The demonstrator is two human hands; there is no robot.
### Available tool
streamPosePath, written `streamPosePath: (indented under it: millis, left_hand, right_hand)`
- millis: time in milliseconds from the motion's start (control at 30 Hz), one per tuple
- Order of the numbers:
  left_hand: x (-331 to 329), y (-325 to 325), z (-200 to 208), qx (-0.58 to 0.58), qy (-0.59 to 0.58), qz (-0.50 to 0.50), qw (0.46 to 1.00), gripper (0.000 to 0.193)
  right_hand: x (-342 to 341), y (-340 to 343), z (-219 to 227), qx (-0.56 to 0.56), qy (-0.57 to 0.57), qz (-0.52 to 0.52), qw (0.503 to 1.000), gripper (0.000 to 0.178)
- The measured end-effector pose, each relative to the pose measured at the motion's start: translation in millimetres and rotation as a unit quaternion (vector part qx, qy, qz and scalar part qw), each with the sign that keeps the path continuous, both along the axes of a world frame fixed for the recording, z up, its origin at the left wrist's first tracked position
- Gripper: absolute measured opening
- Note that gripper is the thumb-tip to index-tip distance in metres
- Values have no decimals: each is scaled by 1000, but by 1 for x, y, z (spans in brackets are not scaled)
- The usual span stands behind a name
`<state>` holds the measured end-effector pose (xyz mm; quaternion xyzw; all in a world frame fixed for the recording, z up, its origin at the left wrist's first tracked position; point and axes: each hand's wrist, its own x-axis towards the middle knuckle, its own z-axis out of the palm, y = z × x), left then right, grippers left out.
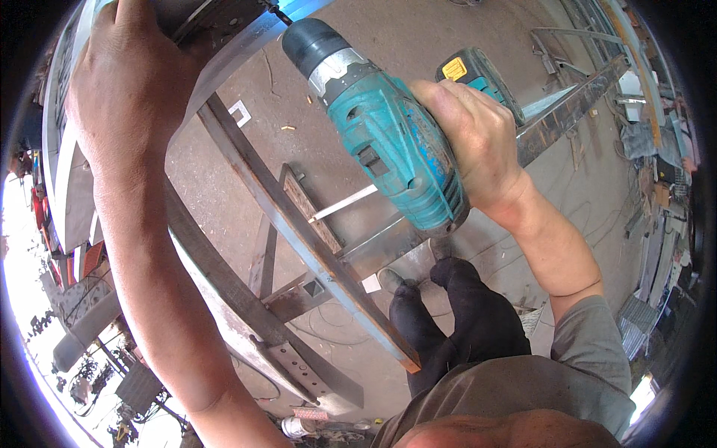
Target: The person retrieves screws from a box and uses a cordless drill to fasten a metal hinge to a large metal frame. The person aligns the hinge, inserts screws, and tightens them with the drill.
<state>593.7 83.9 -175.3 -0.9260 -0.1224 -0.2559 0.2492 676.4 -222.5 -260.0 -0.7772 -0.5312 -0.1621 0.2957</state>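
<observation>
My right hand [482,138] is wrapped around the handle of a teal and black cordless drill [399,153]. The drill points up and to the left, its dark chuck [317,48] holding a bit [280,13] whose tip is at the edge of a metal frame [216,63] at the top. Part of the battery [478,78], black with a yellow label, shows beyond my fingers. My left hand [134,89] lies against the same metal frame at the upper left. Its fingers run out past the upper edge, so their grip is hidden.
A long rusty steel bar [299,228] slants across the middle, with a crossbeam [373,246] behind it. A curved metal rail [246,306] runs below my left forearm. Metal stock [661,276] lies along the right side. My legs [470,321] stand on the concrete floor, close to the frame.
</observation>
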Motion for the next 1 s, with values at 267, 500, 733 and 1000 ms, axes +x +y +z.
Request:
streamPosePath:
  millis: [267, 500, 733, 1000]
  left_hand:
    - [0, 3, -2, -12, 6, 12, 1000, 74]
    - [-1, 5, -5, -7, 3, 22, 1000, 73]
    - [1, 2, 1, -15, 6, -4, 1000, 73]
    - [3, -52, 6, -27, -77, -34, 996, 57]
  right_hand:
    - [0, -3, 1, -17, 36, 11, 999, 37]
    - [3, 2, -2, 18, -12, 17, 1000, 22]
    - [3, 2, -5, 11, -22, 12, 1000, 24]
    - [0, -4, -2, -45, 18, 6, 999, 39]
